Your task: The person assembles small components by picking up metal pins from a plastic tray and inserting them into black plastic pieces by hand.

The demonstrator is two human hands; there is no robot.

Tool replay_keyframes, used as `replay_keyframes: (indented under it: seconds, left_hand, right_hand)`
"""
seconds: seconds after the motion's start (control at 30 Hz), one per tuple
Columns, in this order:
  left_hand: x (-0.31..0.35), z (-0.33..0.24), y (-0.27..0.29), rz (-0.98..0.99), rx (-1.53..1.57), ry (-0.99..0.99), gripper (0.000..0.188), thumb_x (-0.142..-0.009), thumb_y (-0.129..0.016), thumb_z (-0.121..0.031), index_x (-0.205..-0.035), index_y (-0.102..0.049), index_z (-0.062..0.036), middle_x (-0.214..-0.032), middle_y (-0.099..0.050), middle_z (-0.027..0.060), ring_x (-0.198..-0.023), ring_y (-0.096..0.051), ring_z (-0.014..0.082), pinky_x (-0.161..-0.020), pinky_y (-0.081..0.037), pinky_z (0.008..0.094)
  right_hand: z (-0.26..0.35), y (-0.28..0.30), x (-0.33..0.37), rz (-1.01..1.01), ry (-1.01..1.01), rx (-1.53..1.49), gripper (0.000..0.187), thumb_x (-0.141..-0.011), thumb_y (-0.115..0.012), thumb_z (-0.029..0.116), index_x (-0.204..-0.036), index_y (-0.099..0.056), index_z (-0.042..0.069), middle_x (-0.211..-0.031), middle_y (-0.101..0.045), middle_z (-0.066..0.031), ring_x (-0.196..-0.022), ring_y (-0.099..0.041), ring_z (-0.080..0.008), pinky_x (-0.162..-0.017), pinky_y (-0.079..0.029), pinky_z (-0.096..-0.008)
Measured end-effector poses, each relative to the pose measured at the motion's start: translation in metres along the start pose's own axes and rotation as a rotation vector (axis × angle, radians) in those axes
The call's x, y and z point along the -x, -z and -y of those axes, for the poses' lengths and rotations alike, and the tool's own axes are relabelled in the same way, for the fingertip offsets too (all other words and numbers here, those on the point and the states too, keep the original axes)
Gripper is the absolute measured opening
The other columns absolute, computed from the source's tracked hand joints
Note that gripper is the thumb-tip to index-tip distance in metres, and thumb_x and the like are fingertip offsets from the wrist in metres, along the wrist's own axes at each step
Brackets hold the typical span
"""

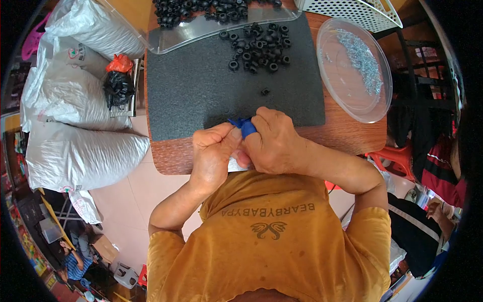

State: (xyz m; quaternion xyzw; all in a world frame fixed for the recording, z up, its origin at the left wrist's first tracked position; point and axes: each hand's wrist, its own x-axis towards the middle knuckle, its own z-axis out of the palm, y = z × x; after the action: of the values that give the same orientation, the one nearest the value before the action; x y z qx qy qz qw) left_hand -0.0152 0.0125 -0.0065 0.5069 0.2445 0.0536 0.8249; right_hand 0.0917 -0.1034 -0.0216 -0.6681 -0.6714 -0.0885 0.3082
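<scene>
My left hand (214, 151) and my right hand (274, 141) meet at the near edge of the table, fingertips pressed together. Both are closed, and whatever sits between the fingers is hidden by them. A blue wrap (246, 129) shows around a finger at the right hand, with a loose end pointing left. Below the hands, a bit of silvery material (234, 165) peeks out. One small black part (265, 92) lies alone on the dark mat (186, 85), just beyond my hands. Farther back rests a loose heap of similar hollow, rounded black parts (259, 48).
A clear tray (226, 29) of more black parts spans the far edge. On the right, a round clear plastic lid (347, 106) holds many tiny silvery pieces, near a white perforated basket (352, 10). Stuffed white sacks (83, 156) stand left; a red stool (395, 158) is at right.
</scene>
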Motion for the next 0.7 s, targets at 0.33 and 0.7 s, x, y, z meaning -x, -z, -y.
replay_keyframes:
  seconds: [0.33, 0.7]
  left_hand:
    - [-0.002, -0.019, -0.007, 0.092, -0.141, -0.073, 0.032, -0.092, -0.052, -0.024, -0.097, -0.06, 0.0063, -0.079, -0.064, 0.0091, -0.068, -0.059, 0.0126, -0.062, -0.049, 0.0236]
    - [-0.069, -0.03, 0.039, -0.218, -0.728, -0.571, 0.017, -0.084, -0.059, -0.008, -0.096, -0.06, 0.0023, -0.079, -0.064, 0.0097, -0.065, -0.057, 0.0114, -0.062, -0.047, 0.0247]
  right_hand:
    - [-0.018, 0.028, -0.008, -0.171, -0.059, 0.059, 0.026, -0.061, -0.068, 0.015, -0.055, -0.044, 0.008, -0.057, -0.039, -0.0084, -0.053, -0.043, -0.0243, -0.042, -0.035, -0.0343]
    - [-0.197, 0.197, -0.052, -0.315, -0.608, 0.655, 0.038, -0.073, -0.062, 0.035, -0.077, -0.059, -0.003, -0.068, -0.059, -0.0238, -0.068, -0.059, -0.0403, -0.062, -0.044, -0.0461]
